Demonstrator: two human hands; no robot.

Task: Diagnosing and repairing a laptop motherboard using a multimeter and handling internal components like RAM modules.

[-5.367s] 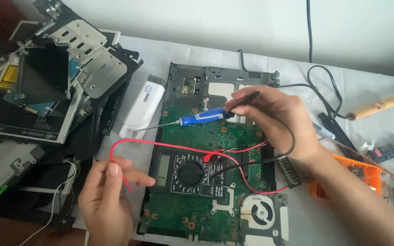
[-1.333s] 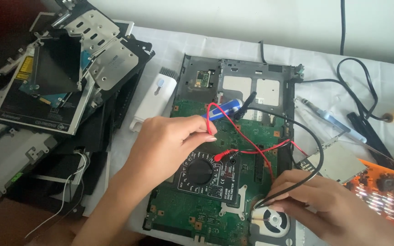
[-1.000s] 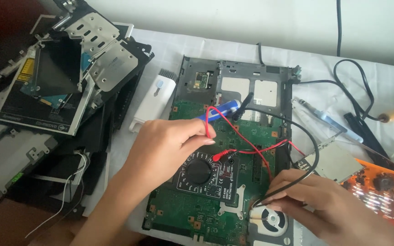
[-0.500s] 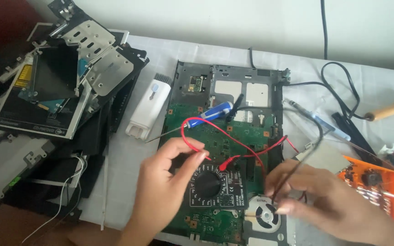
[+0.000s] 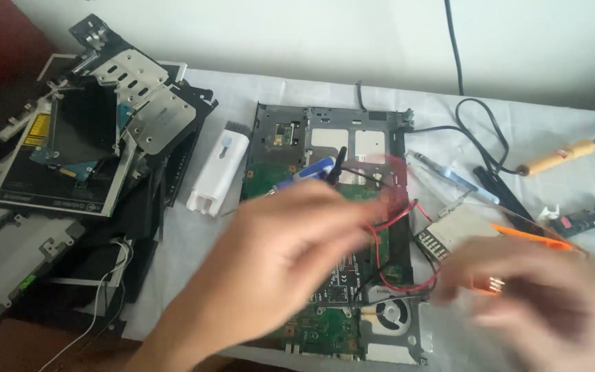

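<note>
Red lead (image 5: 387, 220) beside blurred left hand (image 5: 280, 255) fingers

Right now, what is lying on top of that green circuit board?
On the green circuit board lie a red wire, a black wire and a blue-handled tool. The blurred left hand hovers over its middle, so whatever sits beneath is hidden.

Green circuit board (image 5: 325, 324), red wire (image 5: 395, 219), white plastic case (image 5: 217, 168), orange-handled soldering iron (image 5: 559, 158), and a possibly blue screwdriver (image 5: 304, 176).
</note>
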